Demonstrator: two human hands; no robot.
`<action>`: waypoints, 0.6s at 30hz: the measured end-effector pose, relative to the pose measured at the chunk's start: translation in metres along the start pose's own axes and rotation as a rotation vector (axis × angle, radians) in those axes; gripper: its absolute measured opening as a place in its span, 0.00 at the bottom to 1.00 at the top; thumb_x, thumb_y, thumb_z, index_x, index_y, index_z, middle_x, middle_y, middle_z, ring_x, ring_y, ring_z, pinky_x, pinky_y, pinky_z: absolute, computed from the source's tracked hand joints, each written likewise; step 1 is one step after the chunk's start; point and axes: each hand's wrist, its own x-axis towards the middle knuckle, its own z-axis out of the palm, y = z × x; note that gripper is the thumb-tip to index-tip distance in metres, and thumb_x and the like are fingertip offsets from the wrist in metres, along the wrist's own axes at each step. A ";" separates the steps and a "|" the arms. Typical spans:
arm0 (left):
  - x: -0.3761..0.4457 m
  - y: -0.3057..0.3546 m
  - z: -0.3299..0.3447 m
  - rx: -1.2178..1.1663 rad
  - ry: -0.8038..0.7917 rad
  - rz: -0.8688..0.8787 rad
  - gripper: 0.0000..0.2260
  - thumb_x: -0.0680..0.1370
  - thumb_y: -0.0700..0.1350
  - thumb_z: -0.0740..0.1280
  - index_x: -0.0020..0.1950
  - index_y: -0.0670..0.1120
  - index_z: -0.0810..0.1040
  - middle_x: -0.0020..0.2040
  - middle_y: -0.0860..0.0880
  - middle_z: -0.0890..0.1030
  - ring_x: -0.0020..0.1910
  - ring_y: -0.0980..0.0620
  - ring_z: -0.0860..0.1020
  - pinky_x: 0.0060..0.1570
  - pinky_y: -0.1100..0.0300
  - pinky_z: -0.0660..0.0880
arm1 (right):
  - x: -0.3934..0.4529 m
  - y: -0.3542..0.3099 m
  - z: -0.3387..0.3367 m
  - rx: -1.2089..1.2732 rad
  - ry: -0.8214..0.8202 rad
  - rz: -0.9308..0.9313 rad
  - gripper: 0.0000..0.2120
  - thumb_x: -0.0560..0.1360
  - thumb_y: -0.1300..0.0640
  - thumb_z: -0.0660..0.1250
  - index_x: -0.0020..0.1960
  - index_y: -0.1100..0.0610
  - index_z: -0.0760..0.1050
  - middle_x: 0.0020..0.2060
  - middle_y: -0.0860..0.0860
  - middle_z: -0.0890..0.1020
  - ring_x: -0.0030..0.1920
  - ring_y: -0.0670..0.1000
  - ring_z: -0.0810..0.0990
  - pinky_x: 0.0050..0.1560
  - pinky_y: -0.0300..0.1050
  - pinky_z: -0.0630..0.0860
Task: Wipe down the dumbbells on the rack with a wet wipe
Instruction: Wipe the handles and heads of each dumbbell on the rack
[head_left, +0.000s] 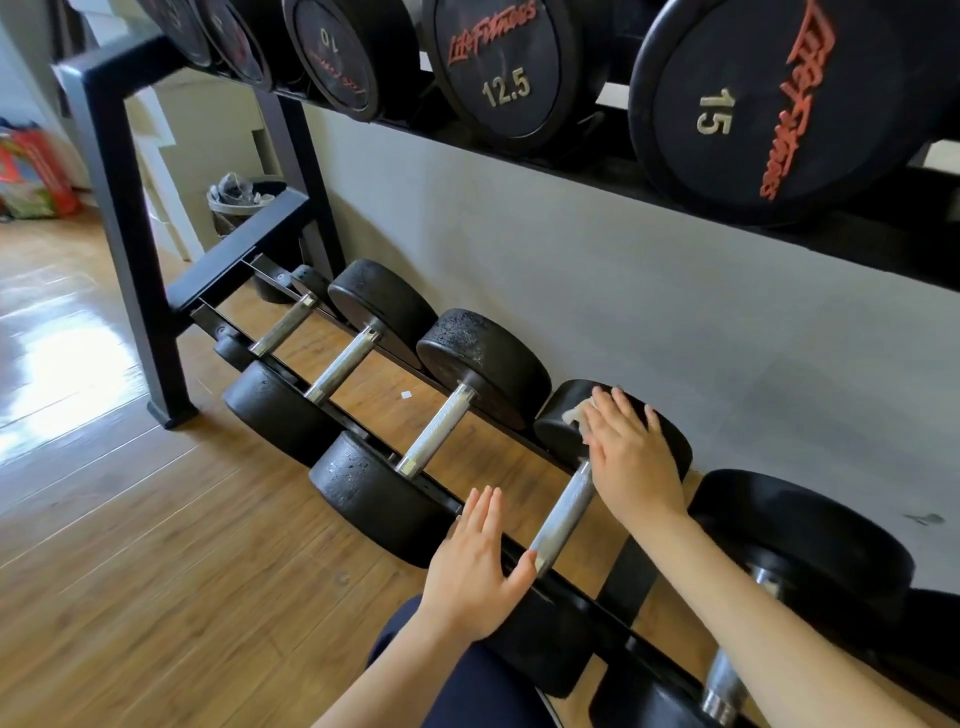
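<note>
A person crouches at a black dumbbell rack (130, 218) on a wooden floor (104, 519). The right hand (631, 452) lies flat, fingers straight and together, pressing a white wet wipe (575, 415) onto the far head of one dumbbell (566, 512) on the lower shelf. The left hand (478, 566) is open too, holding nothing, with its palm steadying the near head of the same dumbbell. Wiping looks to be mid-way on this one; nothing shows which of the others are already clean, though the handle and near head here seem still to do. Five dumbbells sit on the lower shelf, and at least five larger ones line the upper shelf, three marked 10, 12.5 and 15. One wipe is visible.
</note>
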 end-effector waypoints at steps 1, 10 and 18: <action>0.000 0.000 0.000 -0.002 -0.003 0.003 0.35 0.80 0.64 0.51 0.80 0.50 0.41 0.80 0.53 0.43 0.77 0.57 0.39 0.75 0.60 0.49 | -0.015 0.010 0.000 0.091 0.062 0.057 0.17 0.75 0.64 0.65 0.64 0.63 0.75 0.64 0.60 0.75 0.67 0.61 0.71 0.64 0.64 0.66; 0.000 0.002 -0.002 0.008 -0.004 0.023 0.34 0.81 0.63 0.52 0.80 0.50 0.42 0.80 0.53 0.44 0.77 0.58 0.39 0.75 0.60 0.46 | -0.012 0.001 0.001 0.096 0.030 0.151 0.22 0.78 0.60 0.63 0.69 0.68 0.68 0.68 0.65 0.69 0.70 0.65 0.65 0.67 0.59 0.62; -0.003 0.005 -0.006 0.010 -0.004 0.012 0.34 0.81 0.63 0.51 0.80 0.50 0.42 0.80 0.53 0.44 0.77 0.57 0.40 0.74 0.61 0.48 | 0.024 -0.021 -0.005 -0.112 -0.175 -0.015 0.23 0.82 0.50 0.53 0.74 0.59 0.62 0.74 0.55 0.62 0.76 0.55 0.55 0.73 0.53 0.50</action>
